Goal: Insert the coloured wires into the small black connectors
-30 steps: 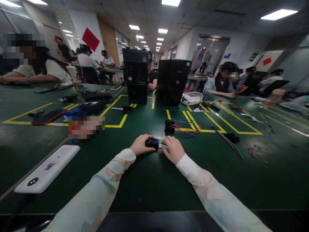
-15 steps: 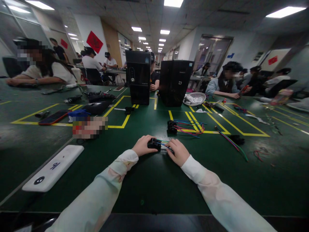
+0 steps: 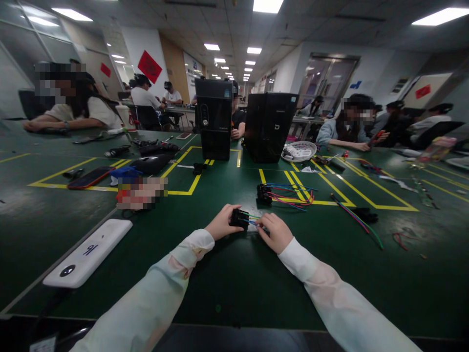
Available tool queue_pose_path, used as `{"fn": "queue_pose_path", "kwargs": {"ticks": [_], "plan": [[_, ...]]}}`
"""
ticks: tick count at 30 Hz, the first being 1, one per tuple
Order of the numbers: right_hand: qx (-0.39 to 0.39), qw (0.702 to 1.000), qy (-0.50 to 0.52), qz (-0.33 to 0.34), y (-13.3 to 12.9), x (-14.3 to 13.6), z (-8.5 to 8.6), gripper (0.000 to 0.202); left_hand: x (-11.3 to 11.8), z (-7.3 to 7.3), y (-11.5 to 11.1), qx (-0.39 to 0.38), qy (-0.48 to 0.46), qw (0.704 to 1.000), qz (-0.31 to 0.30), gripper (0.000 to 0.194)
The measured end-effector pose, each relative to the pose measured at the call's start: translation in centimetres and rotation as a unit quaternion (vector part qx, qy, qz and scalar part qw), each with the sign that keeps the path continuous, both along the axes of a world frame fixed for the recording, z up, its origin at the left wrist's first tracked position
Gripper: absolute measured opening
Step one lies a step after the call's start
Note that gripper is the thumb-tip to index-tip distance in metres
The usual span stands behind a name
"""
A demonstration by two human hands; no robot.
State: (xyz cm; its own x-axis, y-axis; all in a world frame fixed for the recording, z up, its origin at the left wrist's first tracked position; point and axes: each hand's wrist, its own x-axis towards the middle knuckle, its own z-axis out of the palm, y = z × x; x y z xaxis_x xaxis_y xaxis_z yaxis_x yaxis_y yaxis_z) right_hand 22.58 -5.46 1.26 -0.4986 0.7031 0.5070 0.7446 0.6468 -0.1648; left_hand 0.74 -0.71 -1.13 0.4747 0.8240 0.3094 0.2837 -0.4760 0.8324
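My left hand grips a small black connector block just above the green table, thumb in front and fingers behind. Thin coloured wires, green, yellowish and blue among them, come out of the block's right side. At their far end my right hand has its thumb and fingertips closed around the wires; the wire ends are hidden by the fingers. Beyond my right hand lies a similar black connector block with blue and red wires trailing to the right.
Two black computer towers stand ahead. Right of them is a white basket. Loose wires lie at the right. A white power bank, a phone and cables are at the left. Other people sit around.
The whole view has shifted slightly, so the scene sits a little further right. The connector block has turned slightly in my left hand; my right fingers stay at the wires.
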Motion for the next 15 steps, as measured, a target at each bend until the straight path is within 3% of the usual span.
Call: {"fn": "queue_pose_path", "kwargs": {"ticks": [10,15], "plan": [[-0.003,1.000,-0.006,0.009,-0.02,0.01,-0.12,0.009,0.27,-0.06,-0.12,-0.106,-0.054,0.992,-0.043,0.076],[-0.008,1.000,-0.009,0.011,0.06,0.05,-0.30,0.009,0.32,0.46,-0.37,-0.021,0.017,0.999,-0.024,0.059]]}}
